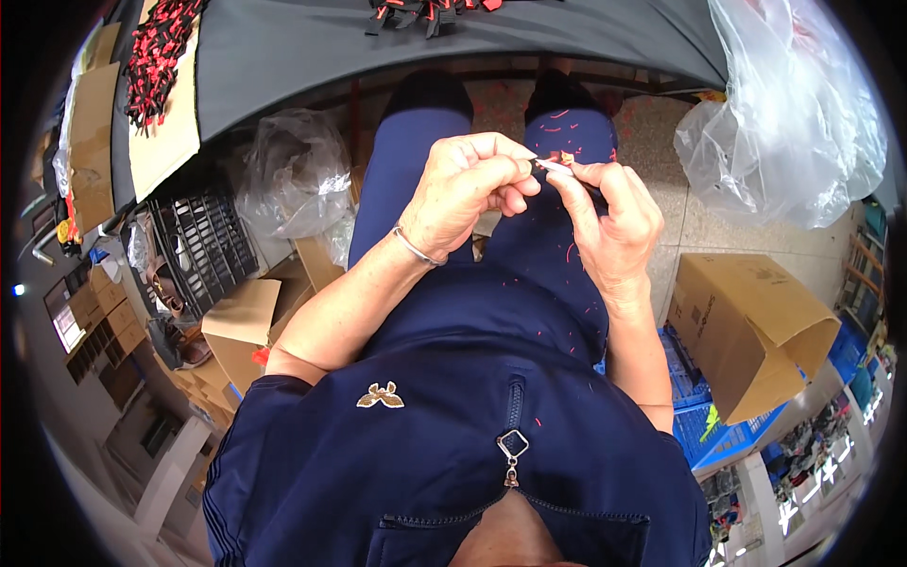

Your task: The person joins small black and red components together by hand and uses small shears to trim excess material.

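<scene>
Bright overall | sheen on plastic bag [784, 113] | blown-out streaks [787, 512] lower right | fisheye curvature, black corners

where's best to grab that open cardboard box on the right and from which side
The cardboard box probably grips best by the rim at its open end, fingers inside, thumb outside: that thin edge should pinch more easily than its broad walls. Approach from the body side, since the opening seems turned toward the picture's lower right, away from the clear plastic bag.

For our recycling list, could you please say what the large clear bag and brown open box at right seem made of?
Large clear bag: probably glossy plastic, being see-through and crinkled. Brown open box: likely matt cardboard, judging by its folded flaps.
</scene>
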Demonstrator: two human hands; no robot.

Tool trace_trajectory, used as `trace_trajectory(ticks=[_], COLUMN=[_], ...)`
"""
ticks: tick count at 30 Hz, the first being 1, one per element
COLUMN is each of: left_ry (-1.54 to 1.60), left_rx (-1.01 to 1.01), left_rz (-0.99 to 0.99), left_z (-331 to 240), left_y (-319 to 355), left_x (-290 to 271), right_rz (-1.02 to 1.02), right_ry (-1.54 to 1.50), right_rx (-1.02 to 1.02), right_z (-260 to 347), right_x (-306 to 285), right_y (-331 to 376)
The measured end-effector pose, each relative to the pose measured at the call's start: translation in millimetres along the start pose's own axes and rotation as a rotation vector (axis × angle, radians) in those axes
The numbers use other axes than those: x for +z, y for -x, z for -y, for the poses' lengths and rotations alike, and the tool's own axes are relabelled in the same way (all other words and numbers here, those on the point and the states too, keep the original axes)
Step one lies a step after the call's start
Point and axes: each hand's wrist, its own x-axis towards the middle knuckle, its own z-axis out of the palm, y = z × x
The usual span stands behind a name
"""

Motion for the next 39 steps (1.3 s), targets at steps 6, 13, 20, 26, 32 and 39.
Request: trace_trajectory(ticks=[6, 13, 20, 26, 32, 39], left_ry=[-0.108, -0.994, -0.300, -0.142, -0.130, 0.253], left_rx=[0.022, 0.857, 0.197, 0.085, 0.378, 0.810], left_rz=[-0.023, -0.092, -0.037, 0.000, -0.212, -0.322], left_z=[-4.4, 3.9, 1.6, -4.0, -69.3, -161.4], left_y=[2.3, 9.0, 19.9, 17.6, 25.6, -6.1], left_x=[0.4, 5.4, -1.6, -18.4, -60.8, -140.0], right_rz=[0.000, 0.185, 0.046, 0.040, -0.004, 0.009], right_ry=[-0.714, -1.011, -0.981, -0.907, -0.884, -0.885], right_rx=[0.666, 0.857, 0.584, 0.560, 0.584, 0.651], right_z=[-2.1, 6.3, 10.5, 26.3, 19.9, 19.6], right_x=[-0.7, 8.4, 22.0, 28.8, 30.7, 29.1], right_y=[3.7, -8.5, -7.7, -14.7, -16.2, -23.1])
